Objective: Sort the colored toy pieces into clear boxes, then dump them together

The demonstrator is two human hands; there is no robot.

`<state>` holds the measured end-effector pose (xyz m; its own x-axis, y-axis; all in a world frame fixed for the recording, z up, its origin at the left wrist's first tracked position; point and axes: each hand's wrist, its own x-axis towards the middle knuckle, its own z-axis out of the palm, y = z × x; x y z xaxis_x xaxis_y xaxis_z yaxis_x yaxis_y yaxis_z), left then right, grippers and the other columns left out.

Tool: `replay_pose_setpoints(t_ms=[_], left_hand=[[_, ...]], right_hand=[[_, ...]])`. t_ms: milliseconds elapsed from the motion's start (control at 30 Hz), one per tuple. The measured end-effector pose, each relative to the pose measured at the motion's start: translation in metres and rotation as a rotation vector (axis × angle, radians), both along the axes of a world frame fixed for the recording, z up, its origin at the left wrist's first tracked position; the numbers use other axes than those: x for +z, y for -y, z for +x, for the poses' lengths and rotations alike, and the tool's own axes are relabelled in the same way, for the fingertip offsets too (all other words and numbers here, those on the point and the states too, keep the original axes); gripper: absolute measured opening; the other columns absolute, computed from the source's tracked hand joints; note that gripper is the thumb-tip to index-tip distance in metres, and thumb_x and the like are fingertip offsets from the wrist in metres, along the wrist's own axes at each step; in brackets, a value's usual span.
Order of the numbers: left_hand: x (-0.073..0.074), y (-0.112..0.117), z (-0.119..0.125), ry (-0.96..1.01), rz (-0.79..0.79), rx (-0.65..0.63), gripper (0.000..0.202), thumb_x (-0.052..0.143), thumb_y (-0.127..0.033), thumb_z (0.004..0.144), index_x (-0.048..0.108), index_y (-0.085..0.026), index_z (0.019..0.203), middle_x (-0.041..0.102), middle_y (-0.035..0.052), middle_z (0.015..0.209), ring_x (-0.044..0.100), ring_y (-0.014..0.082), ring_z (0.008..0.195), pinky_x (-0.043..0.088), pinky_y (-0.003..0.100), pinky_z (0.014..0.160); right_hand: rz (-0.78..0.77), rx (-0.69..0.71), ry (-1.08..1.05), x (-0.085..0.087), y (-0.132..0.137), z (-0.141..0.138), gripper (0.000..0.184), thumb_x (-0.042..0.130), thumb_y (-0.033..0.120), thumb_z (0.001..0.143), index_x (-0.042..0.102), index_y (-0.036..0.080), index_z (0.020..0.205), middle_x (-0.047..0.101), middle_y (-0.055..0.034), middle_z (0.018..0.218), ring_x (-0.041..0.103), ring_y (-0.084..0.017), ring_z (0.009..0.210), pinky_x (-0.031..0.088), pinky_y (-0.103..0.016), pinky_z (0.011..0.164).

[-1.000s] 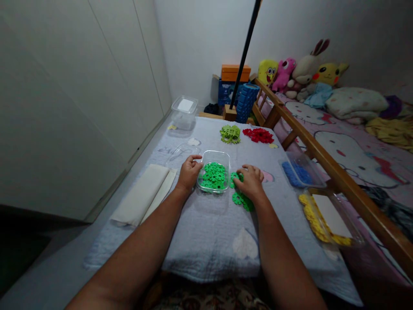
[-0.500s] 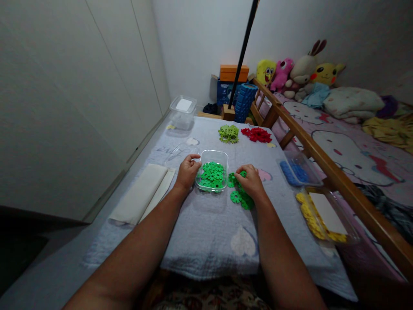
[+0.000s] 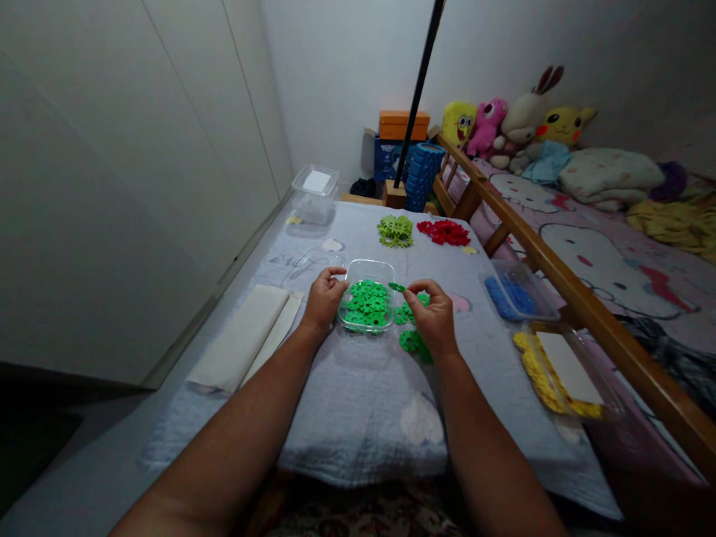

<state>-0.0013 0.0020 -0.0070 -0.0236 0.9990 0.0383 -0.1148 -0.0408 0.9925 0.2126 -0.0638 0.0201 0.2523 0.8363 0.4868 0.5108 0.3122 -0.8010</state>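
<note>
The half-curled left hand touches the square clear plastic box at its nine o'clock, seemingly to steady it, its grip unclear, while at three o'clock the right hand pinches a thin green plastic disc by its edge, probably for control.

Right hand partly covers loose green pieces; count indeterminate. Left hand obscures part of clear box's 9 o'clock side. Forearms cut off at 6 o'clock, black pole at 12, bed rail toward 4. Blue box, 12 o'clock: printing illegible.
</note>
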Motion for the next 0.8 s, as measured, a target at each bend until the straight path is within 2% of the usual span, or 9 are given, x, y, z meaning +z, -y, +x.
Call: replay_pose_setpoints(t_ms=[133,367,600,800], left_hand=[[0.002,0.001,0.0,-0.001,-0.01,0.0,0.039,0.07,-0.036,0.069,0.063,-0.018,0.103,0.039,-0.0108,0.056,0.033,0.01,0.05,0.025,0.023,0.05],[0.001,0.001,0.001,0.01,-0.022,0.009,0.039,0.07,-0.036,0.068,0.063,-0.019,0.102,0.038,-0.011,0.056,0.033,0.0101,0.05,0.025,0.023,0.05],[-0.001,0.0,0.0,0.014,-0.028,0.013,0.039,0.071,-0.037,0.068,0.064,-0.019,0.102,0.04,-0.0108,0.056,0.035,0.0097,0.049,0.027,0.022,0.05],[-0.001,0.0,0.0,0.011,-0.026,0.009,0.039,0.071,-0.037,0.068,0.063,-0.019,0.102,0.04,-0.0107,0.056,0.035,0.0101,0.05,0.027,0.022,0.051]], right_hand=[[-0.018,0.075,0.158,-0.001,0.001,-0.012,0.007,0.066,0.028,0.087,0.065,0.026,0.08,0.068,-0.0022,0.087,0.061,-0.024,0.096,0.047,-0.04,0.096],[-0.077,0.045,0.244,-0.01,-0.007,-0.02,0.008,0.068,0.018,0.085,0.071,0.026,0.083,0.068,-0.0063,0.11,0.058,-0.027,0.117,0.042,-0.044,0.107],[-0.123,-0.005,0.265,-0.014,-0.015,-0.026,0.008,0.069,0.02,0.086,0.073,0.026,0.086,0.066,-0.008,0.122,0.056,-0.028,0.125,0.04,-0.048,0.112],[-0.098,-0.025,0.271,-0.014,-0.017,-0.016,0.012,0.066,0.025,0.09,0.075,0.026,0.099,0.065,-0.0092,0.124,0.056,-0.028,0.126,0.039,-0.047,0.113]])
